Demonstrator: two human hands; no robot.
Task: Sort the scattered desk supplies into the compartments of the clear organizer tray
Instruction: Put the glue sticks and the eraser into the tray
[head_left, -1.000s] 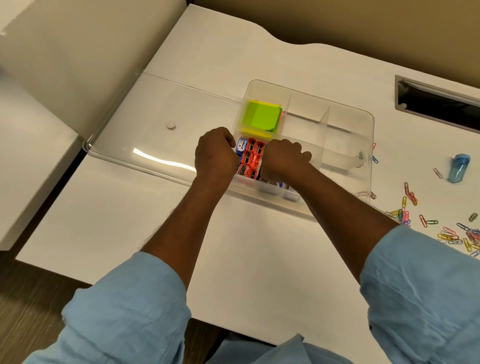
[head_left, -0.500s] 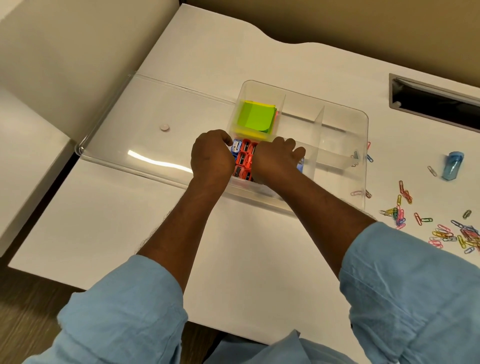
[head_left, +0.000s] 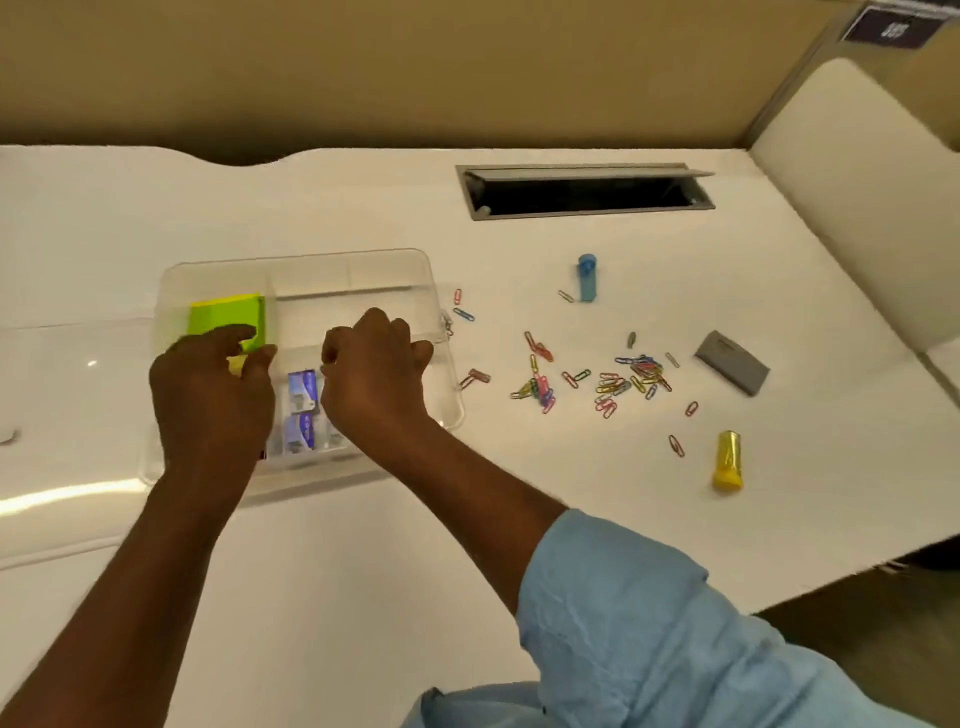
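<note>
Head view, left-centre: left hand (head_left: 213, 400) and right hand (head_left: 375, 376) hover loosely curled over organizer tray (head_left: 387, 270), apparently holding nothing; paper clips (head_left: 641, 371) lie scattered right.

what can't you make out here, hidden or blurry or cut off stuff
Head view:
Left hand covers part of the clear organizer tray; what lies beneath, and whether it holds anything, is hidden.
Right hand: its fingers curl away from the camera, so any held item is unseen.
Grey block: marking too small to read.
Dark sign: cut off by the top edge, text blurred.
</note>
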